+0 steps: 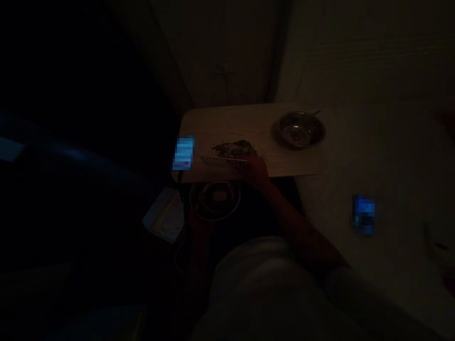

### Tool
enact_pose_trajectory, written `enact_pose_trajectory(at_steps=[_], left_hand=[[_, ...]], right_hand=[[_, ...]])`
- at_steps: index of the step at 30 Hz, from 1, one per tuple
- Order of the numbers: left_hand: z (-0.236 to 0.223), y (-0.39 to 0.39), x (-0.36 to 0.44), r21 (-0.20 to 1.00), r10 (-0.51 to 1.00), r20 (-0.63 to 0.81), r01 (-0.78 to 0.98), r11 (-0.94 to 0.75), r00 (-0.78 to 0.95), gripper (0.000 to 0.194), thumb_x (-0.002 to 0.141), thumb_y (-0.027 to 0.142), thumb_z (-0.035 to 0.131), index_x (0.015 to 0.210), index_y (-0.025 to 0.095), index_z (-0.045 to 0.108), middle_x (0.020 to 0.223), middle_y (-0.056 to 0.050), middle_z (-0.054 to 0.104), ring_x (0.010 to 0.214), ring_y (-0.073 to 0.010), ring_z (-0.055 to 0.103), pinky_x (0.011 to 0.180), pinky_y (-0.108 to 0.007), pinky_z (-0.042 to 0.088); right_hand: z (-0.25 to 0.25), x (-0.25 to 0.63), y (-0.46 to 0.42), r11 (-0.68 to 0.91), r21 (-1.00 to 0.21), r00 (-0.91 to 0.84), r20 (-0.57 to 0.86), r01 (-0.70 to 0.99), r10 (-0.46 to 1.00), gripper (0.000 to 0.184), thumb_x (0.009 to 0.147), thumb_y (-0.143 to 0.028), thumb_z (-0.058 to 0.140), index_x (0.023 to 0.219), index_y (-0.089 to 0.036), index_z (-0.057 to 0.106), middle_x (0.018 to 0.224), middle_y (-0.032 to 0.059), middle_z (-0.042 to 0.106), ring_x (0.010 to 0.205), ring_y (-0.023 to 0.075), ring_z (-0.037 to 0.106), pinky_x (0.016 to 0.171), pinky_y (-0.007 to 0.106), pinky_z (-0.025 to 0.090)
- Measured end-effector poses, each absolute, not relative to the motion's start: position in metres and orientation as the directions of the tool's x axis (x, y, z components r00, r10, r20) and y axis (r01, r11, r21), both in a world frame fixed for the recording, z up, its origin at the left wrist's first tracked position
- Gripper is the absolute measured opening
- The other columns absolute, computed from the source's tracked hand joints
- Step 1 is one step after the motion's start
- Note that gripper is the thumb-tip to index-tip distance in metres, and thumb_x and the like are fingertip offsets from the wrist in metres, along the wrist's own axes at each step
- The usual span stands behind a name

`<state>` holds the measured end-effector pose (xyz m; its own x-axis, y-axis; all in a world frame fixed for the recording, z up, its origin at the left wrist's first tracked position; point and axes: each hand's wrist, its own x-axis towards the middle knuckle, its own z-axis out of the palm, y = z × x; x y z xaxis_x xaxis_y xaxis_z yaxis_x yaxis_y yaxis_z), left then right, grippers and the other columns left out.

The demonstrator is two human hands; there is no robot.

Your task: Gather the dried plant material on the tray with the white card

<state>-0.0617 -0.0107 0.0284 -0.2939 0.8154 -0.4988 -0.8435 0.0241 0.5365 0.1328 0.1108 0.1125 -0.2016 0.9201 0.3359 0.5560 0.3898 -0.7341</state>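
The room is very dark. My right hand (pixel 255 170) reaches to the near edge of a small wooden table (pixel 227 124) and grips the end of a knife (pixel 222 160) lying flat beside a pile of chopped greens (pixel 235 148). My left hand (pixel 196 219) is below the table edge at the rim of a round white-rimmed bowl (pixel 215 199) and seems to hold it; its fingers are hard to make out in the dark.
A metal bowl (pixel 301 129) with a spoon stands at the table's far right. A lit phone screen (pixel 184 152) lies at the table's left edge. A white box (pixel 165 214) sits low left. A small blue lit object (pixel 363 214) rests on the pale surface at right.
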Motion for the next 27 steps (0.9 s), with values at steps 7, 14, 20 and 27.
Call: enact_pose_trajectory(at_steps=[7,14,20,27], left_hand=[[0.024,-0.009,-0.064,0.524,0.841,-0.464,-0.852,0.007,-0.278,0.036,0.081,0.030,0.053,0.111,0.022,0.069,0.116,-0.006,0.071,0.129,-0.0305,0.048,0.110,-0.051,0.032],[0.023,-0.010,-0.062,0.570,0.842,-0.456,-0.821,0.026,-0.290,0.040,0.078,0.024,0.053,0.116,0.023,0.067,0.119,-0.005,0.069,0.130,-0.0303,0.048,0.110,-0.050,0.033],[0.016,-0.008,-0.060,0.532,0.794,-0.564,-0.835,0.141,-0.226,0.032,0.077,0.025,0.055,0.104,0.018,0.070,0.106,-0.007,0.073,0.126,-0.0306,0.052,0.108,-0.049,0.036],[-0.001,-0.006,-0.057,0.521,0.797,-0.595,-0.805,0.283,-0.104,0.029,0.076,0.024,0.057,0.102,0.018,0.070,0.103,-0.008,0.074,0.126,-0.0314,0.052,0.108,-0.048,0.038]], right_hand=[[0.116,0.145,0.103,0.463,-0.793,-0.343,0.340,0.395,0.876,0.021,0.083,-0.037,0.065,0.094,-0.023,0.075,0.093,0.0027,0.075,0.084,0.0196,0.069,0.075,0.028,0.049],[0.120,0.174,0.102,0.288,-0.880,0.092,0.345,0.377,0.934,0.024,0.076,-0.040,0.069,0.084,-0.017,0.073,0.073,0.0018,0.071,0.064,0.0164,0.062,0.059,0.027,0.046],[0.117,0.189,0.108,0.246,-0.906,0.307,0.356,0.345,0.883,0.026,0.074,-0.039,0.071,0.086,-0.017,0.073,0.079,0.0049,0.072,0.069,0.0191,0.064,0.065,0.030,0.050],[0.114,0.178,0.099,0.282,-0.840,0.122,0.376,0.463,0.918,0.022,0.080,-0.039,0.064,0.084,-0.019,0.071,0.073,0.0020,0.069,0.065,0.0175,0.061,0.061,0.028,0.045]])
